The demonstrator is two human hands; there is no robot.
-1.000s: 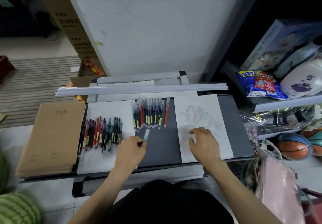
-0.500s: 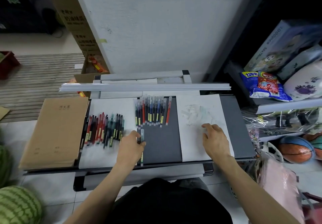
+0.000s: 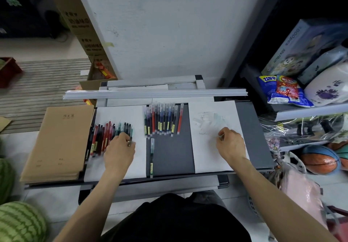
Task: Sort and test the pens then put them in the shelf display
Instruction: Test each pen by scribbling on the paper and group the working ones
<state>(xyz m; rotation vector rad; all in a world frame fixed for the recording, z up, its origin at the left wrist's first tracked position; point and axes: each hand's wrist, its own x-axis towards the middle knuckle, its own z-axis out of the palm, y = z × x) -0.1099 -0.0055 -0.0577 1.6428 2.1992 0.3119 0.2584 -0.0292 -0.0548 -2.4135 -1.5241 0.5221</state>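
Left hand [image 3: 118, 151], right hand [image 3: 230, 145] on white sheets [image 3: 211, 159]

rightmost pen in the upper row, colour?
The rightmost pen is red with a clear cap. It shows best in the head view.

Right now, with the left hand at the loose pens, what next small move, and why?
Probably lift the rightmost pen clear: the left hand seems to pinch it at the loose pile, and the scribbled test sheet lies under the right hand.
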